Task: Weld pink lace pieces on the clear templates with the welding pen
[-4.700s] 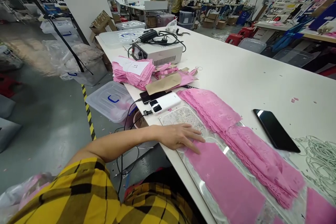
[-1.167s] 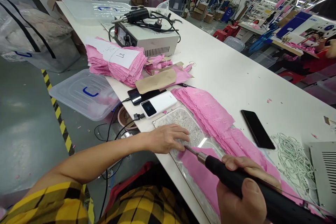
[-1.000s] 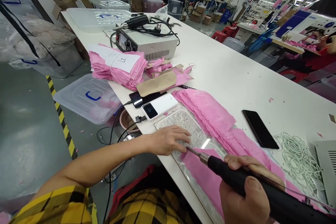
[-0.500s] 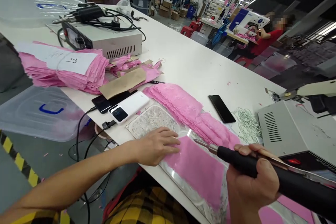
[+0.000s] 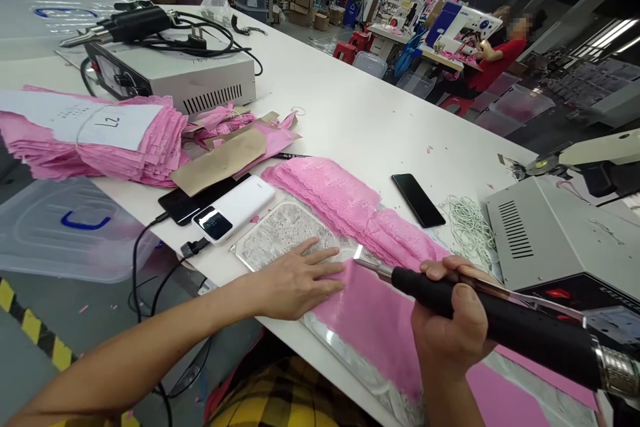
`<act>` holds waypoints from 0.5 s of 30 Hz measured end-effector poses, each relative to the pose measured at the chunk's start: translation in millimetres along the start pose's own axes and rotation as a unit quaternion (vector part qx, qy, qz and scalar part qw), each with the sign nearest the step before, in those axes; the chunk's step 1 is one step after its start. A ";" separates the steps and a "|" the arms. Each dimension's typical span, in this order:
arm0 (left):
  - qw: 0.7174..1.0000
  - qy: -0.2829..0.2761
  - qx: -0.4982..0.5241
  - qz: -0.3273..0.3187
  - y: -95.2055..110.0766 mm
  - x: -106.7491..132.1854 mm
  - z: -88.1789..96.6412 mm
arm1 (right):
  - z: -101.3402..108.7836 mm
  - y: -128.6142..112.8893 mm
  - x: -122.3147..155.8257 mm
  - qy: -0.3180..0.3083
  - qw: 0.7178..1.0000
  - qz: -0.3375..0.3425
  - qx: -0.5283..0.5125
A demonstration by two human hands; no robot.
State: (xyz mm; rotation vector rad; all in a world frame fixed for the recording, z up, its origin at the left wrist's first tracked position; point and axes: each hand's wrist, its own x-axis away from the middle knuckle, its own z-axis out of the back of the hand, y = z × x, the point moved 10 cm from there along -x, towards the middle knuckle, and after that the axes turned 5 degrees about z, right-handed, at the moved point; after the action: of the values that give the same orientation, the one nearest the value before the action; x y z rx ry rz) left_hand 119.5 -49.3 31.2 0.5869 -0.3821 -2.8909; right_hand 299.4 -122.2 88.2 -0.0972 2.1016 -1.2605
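Observation:
My left hand point(image 5: 300, 280) lies with fingers spread on the left end of a flat pink fabric piece point(image 5: 375, 320). That piece rests on a clear, shiny board point(image 5: 290, 227). In my right hand point(image 5: 450, 320) is a black-handled tool point(image 5: 520, 327) with a slim metal tip point(image 5: 370, 268), which is at the fabric's upper edge, near my left fingertips. Whether the tip touches the cloth I cannot tell. A slim metal strip, perhaps tweezers point(image 5: 530, 303), runs along the handle under my fingers. Behind the board lies a stack of pink lace pieces point(image 5: 340, 200).
At left are a grey box point(image 5: 200, 80) with a similar tool point(image 5: 130, 27) on it, a labelled pink bundle point(image 5: 100, 147) and a white power bank point(image 5: 240, 207). A phone point(image 5: 418, 200), pale green strings point(image 5: 467, 227) and another grey machine point(image 5: 560, 233) stand right. A co-worker point(image 5: 500, 60) sits beyond.
My right hand has brought the tool's tip left, closer to my left fingers. My left hand's fingers are spread wider on the cloth. The view has shifted slightly.

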 end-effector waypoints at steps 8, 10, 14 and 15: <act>1.000 -0.014 -0.007 0.002 0.1 0.0 -2.4 | -3.4 -0.3 1.1 -0.022 1.000 0.013 -0.010; 1.000 -0.016 -0.007 0.002 0.2 0.0 -3.0 | -3.8 0.9 1.9 -0.027 1.000 0.012 -0.013; 1.000 -0.013 -0.005 0.004 -0.5 0.1 -2.4 | -4.0 3.0 2.6 -0.027 1.000 0.007 -0.010; 1.000 -0.014 -0.005 0.004 -0.5 0.1 -2.1 | -3.7 3.3 2.5 -0.025 1.000 0.006 -0.009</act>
State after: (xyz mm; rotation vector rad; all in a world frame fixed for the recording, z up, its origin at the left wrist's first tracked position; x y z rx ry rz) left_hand 120.3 -49.4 29.2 0.5419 -0.3737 -2.8955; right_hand 296.2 -118.7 85.4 -0.1225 2.0691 -1.2197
